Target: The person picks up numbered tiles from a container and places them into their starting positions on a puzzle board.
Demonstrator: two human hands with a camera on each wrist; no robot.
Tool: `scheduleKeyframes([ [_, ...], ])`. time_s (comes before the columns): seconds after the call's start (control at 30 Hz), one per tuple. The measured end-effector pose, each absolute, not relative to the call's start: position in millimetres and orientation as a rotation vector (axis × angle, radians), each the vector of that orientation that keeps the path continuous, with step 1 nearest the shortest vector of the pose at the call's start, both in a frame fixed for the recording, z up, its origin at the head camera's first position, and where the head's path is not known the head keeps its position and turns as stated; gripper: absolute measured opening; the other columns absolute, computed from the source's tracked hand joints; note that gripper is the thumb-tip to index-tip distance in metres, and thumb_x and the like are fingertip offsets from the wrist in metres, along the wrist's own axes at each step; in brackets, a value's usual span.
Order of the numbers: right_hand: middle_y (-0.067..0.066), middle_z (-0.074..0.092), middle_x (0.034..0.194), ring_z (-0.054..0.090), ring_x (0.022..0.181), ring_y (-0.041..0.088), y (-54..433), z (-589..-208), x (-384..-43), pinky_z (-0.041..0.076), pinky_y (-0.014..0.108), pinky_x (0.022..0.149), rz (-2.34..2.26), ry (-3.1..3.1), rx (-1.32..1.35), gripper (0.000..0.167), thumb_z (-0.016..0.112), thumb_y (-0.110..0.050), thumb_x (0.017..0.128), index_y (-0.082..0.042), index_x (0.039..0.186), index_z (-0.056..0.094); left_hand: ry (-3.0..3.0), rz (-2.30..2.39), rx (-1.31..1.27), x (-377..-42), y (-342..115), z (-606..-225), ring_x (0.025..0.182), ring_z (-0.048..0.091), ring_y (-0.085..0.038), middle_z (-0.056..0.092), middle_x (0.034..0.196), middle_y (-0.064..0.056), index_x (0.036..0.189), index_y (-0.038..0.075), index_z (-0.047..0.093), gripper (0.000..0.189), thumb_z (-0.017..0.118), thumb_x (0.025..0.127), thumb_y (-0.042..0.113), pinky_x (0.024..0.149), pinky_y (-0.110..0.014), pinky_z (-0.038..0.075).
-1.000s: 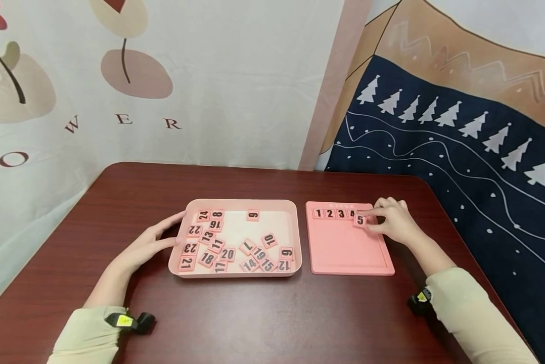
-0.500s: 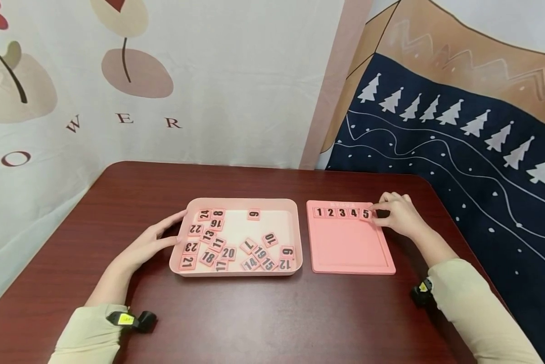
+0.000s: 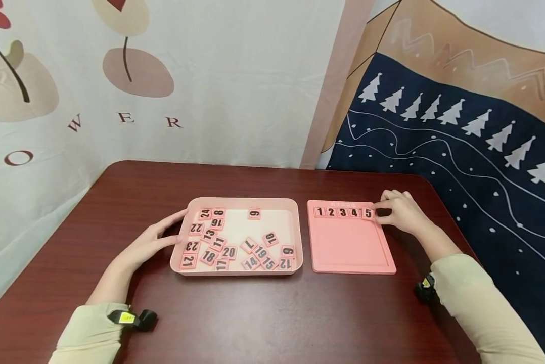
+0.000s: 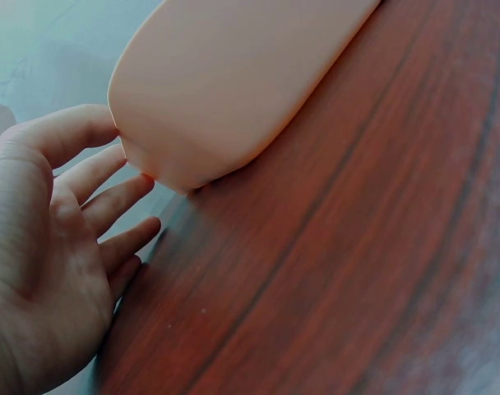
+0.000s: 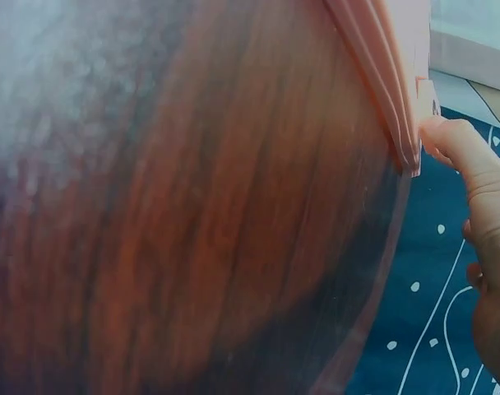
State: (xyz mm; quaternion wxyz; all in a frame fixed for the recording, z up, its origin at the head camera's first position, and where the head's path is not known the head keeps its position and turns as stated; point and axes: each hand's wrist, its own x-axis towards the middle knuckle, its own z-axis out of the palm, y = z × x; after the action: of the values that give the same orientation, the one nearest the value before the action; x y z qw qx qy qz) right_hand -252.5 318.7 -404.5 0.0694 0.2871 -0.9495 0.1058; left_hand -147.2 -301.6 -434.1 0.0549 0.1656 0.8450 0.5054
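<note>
In the head view, a pink board [image 3: 347, 247] bears number tiles 1 to 5 in a row along its top edge. My right hand [image 3: 401, 211] pinches the tile numbered 5 [image 3: 367, 213] between thumb and index finger, at the right end of the row beside the tile numbered 4 [image 3: 354, 213]. In the right wrist view the thumb touches this tile [image 5: 427, 99] at the board's corner. My left hand [image 3: 147, 243] rests with extended fingers against the left side of a pale pink tray [image 3: 236, 203]. The left wrist view shows those fingertips touching the tray's outer wall [image 4: 209, 90].
Several loose number tiles, such as 10 [image 3: 270, 238] and 20 [image 3: 229, 252], lie scattered and variously turned in the tray. Tray and board stand side by side with a narrow gap on a dark red-brown table [image 3: 277, 318]. A printed curtain [image 3: 236, 101] hangs behind.
My right hand has moved the tile numbered 5 right and up, from overlapping the 4 to the row's end, where it lines up with the others. The left hand stays at the tray.
</note>
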Motion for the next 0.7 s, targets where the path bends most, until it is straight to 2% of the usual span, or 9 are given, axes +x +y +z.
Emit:
scheduleKeyframes([
  [0.3, 0.001, 0.047, 0.078, 0.041, 0.076, 0.018, 317.2, -407.1, -254.3, 0.026, 0.038, 0.068, 0.268, -2.875, 0.858, 0.032, 0.084, -0.019, 0.073, -0.01, 0.102, 0.077, 2.561, 1.55, 0.527, -147.8, -301.0, -435.2, 0.133, 0.024, 0.0, 0.032, 0.152, -0.011, 0.15, 0.013, 0.034, 0.063, 0.062, 0.093, 0.013, 0.096, -0.009, 0.021],
  [0.7, 0.0, 0.049, 0.082, 0.044, 0.076, 0.02, 315.6, -408.0, -247.1, 0.027, 0.039, 0.068, 0.003, -2.882, 0.839, 0.034, 0.073, -0.029, 0.085, -0.013, 0.115, 0.073, 2.561, 1.545, 0.503, -147.1, -300.2, -434.5, 0.135, 0.023, -0.003, 0.031, 0.153, -0.01, 0.15, 0.015, 0.033, 0.064, 0.062, 0.094, 0.014, 0.096, -0.009, 0.021],
])
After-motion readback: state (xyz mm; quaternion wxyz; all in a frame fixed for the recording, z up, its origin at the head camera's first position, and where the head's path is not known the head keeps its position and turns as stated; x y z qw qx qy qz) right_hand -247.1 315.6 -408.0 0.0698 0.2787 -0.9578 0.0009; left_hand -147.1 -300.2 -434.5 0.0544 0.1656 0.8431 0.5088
